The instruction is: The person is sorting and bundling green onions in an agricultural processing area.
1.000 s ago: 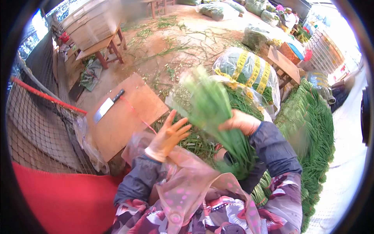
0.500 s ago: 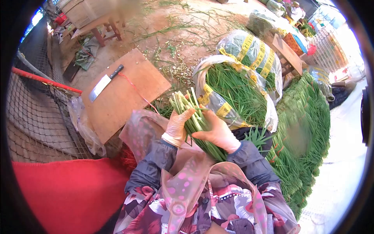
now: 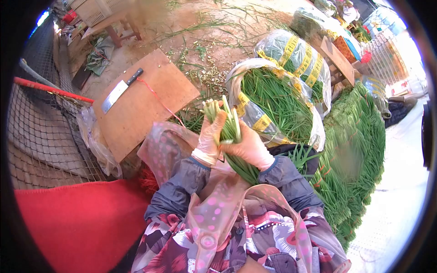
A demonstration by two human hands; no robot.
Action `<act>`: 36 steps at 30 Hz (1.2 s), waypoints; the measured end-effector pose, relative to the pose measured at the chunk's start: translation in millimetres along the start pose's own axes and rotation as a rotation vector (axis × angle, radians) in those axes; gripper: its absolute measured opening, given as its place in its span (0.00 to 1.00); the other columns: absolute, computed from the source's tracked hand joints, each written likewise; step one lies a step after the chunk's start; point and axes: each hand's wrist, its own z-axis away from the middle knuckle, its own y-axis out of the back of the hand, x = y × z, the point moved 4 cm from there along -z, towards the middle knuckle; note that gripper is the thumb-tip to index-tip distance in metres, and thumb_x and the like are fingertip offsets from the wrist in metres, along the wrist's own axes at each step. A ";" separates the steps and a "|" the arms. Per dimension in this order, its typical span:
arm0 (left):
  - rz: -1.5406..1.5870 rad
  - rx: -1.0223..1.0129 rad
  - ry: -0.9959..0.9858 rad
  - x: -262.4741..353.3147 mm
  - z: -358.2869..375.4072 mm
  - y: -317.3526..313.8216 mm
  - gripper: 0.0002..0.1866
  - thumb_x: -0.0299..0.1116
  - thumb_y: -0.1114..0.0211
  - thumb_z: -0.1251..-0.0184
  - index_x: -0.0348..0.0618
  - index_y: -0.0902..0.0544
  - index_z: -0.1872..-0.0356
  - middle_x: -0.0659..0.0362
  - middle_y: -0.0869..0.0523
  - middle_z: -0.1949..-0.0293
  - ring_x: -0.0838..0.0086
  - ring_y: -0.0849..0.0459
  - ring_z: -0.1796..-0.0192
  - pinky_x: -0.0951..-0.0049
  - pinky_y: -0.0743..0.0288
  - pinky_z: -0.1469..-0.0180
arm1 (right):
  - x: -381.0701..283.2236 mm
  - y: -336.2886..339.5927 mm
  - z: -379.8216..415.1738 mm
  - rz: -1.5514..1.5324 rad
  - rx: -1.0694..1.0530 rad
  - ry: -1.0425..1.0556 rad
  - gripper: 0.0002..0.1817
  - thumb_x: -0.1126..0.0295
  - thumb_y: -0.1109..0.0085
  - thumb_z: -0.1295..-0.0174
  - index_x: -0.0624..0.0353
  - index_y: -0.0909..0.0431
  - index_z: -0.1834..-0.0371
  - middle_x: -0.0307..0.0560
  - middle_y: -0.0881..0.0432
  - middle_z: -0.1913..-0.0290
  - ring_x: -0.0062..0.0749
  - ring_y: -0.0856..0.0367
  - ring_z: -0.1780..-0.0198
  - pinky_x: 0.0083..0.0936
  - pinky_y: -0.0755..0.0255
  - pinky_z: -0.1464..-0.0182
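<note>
A bunch of garlic chives [image 3: 231, 126] is held over my lap, its pale cut ends pointing up and away from me and its green leaves trailing down toward my apron [image 3: 214, 200]. My left hand [image 3: 210, 139], in a thin clear glove, is wrapped round the bunch from the left. From the other side my gloved right hand [image 3: 249, 144] grips it, thumb across the stems. Just beyond my right hand stands an open plastic bag [image 3: 234, 86] with yellow tape, full of loose chives [image 3: 277, 102].
A cleaver [image 3: 119, 93] with a black handle lies on a wooden board [image 3: 154, 104] at the left, with a red string [image 3: 157, 100]. A large heap of chives [image 3: 350, 182] lies to the right. Netting [image 3: 50, 141] and a red cloth [image 3: 82, 218] are at the left.
The bunch has turned more upright between my hands, with its stem ends drawn closer together. My left hand has shifted its hold along the stems; my right hand has moved slightly left.
</note>
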 end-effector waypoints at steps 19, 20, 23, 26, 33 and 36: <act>0.188 -0.122 0.252 -0.2 1.8 11.4 0.29 0.29 0.36 0.38 0.40 0.32 0.35 0.55 0.18 0.49 0.68 0.19 0.48 0.67 0.26 0.42 | 14.1 9.4 -27.3 -0.182 -0.182 -0.166 0.24 0.51 0.46 0.32 0.64 0.21 0.50 0.40 0.16 0.60 0.20 0.20 0.60 0.22 0.26 0.57; 0.204 -0.177 0.257 -1.0 1.5 13.9 0.31 0.30 0.36 0.39 0.40 0.34 0.33 0.53 0.22 0.43 0.65 0.22 0.43 0.63 0.29 0.38 | 14.5 11.5 -28.1 -0.191 -0.219 -0.222 0.28 0.46 0.50 0.31 0.63 0.22 0.47 0.44 0.16 0.58 0.26 0.19 0.58 0.26 0.26 0.54; 0.188 -0.203 0.220 5.5 5.5 11.9 0.34 0.31 0.35 0.41 0.40 0.36 0.32 0.50 0.28 0.36 0.60 0.28 0.35 0.58 0.33 0.33 | 12.1 15.3 -32.6 0.381 -0.340 -0.035 0.30 0.42 0.52 0.32 0.58 0.23 0.44 0.49 0.16 0.58 0.36 0.18 0.54 0.30 0.27 0.49; 0.236 -0.351 0.361 1.4 10.7 10.7 0.31 0.30 0.35 0.41 0.41 0.33 0.35 0.48 0.23 0.42 0.55 0.29 0.35 0.55 0.32 0.34 | 8.9 12.4 -35.5 0.450 -0.442 0.052 0.26 0.45 0.51 0.31 0.56 0.22 0.45 0.52 0.16 0.57 0.42 0.18 0.52 0.31 0.28 0.47; 0.151 0.109 0.268 1.5 2.4 28.0 0.17 0.29 0.36 0.38 0.42 0.25 0.48 0.55 0.17 0.62 0.62 0.16 0.59 0.58 0.20 0.53 | -27.7 28.7 -9.1 0.613 0.108 -0.011 0.21 0.49 0.35 0.45 0.57 0.16 0.62 0.48 0.16 0.72 0.40 0.16 0.70 0.33 0.24 0.64; 0.115 0.158 0.272 -9.6 -4.5 28.5 0.18 0.31 0.35 0.37 0.43 0.25 0.47 0.56 0.16 0.64 0.62 0.15 0.61 0.62 0.19 0.55 | -21.7 -15.0 7.1 0.965 -0.027 0.352 0.17 0.51 0.32 0.51 0.54 0.18 0.71 0.48 0.19 0.75 0.44 0.17 0.70 0.37 0.25 0.67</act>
